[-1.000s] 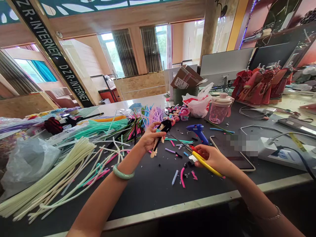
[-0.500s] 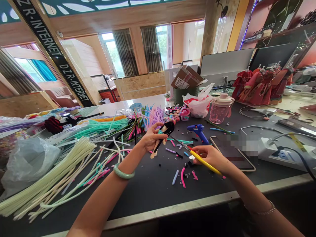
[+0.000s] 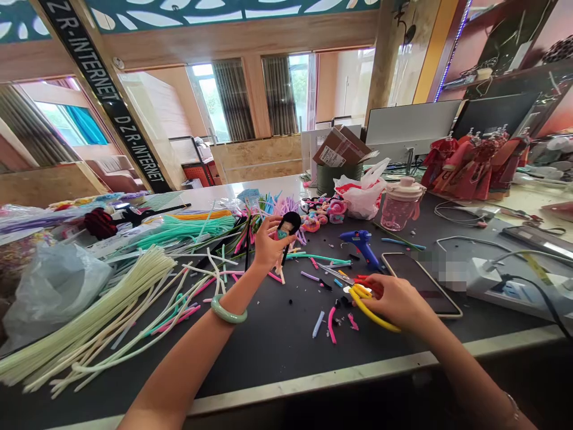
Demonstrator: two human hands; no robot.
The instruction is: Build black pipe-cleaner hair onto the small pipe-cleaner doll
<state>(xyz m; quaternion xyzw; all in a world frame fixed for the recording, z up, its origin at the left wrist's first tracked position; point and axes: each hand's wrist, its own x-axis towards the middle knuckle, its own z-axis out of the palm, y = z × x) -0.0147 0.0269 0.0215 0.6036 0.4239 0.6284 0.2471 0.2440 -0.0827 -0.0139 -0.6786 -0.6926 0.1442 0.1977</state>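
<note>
My left hand [image 3: 269, 243] is closed around a small doll [image 3: 289, 224] with black hair, a pale face and a bit of teal on its body. Its pale legs and a black strand hang below my fingers. Lower and to the right, my right hand [image 3: 396, 300] grips scissors [image 3: 366, 303] by their yellow and red handles. The blades point up and left over the table, apart from the doll. A blue glue gun [image 3: 363, 246] lies just beyond the scissors. Cut pipe cleaner pieces, such as a pink one [image 3: 331, 325], are scattered below the blades.
Bundles of cream pipe cleaners [image 3: 102, 304] and teal ones [image 3: 183, 232] cover the left side, near a clear plastic bag [image 3: 56, 286]. To the right are a tablet [image 3: 421, 283], a white power strip [image 3: 501, 286] with cables and a pink cup [image 3: 398, 206]. A cardboard box [image 3: 342, 148] stands behind.
The scissors have moved away from the doll, down and right, and turned so their handles show. My left hand has raised the doll slightly and turned its face into view.
</note>
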